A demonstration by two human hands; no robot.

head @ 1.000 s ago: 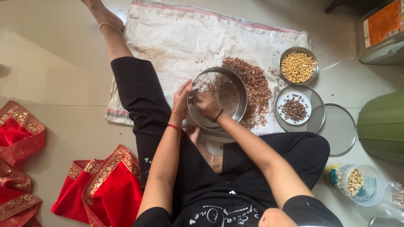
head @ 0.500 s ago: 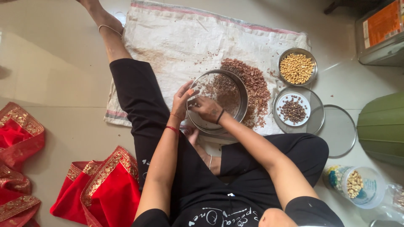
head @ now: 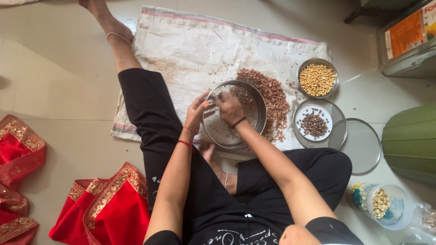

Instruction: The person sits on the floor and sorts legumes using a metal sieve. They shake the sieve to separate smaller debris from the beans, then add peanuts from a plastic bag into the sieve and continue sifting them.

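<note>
Both hands, left and right, still pinch grains inside the sieve, now closer together.

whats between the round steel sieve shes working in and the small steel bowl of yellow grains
In the head view, a heap of reddish-brown husks on the off-white sack cloth lies between the round steel sieve and the small steel bowl of yellow grains.

Bright, even daylight; soft shadows lie under the legs on the floor. Mild glare on the round steel sieve. Focus sharp centrally, slight wide-angle stretching toward frame edges.
</note>
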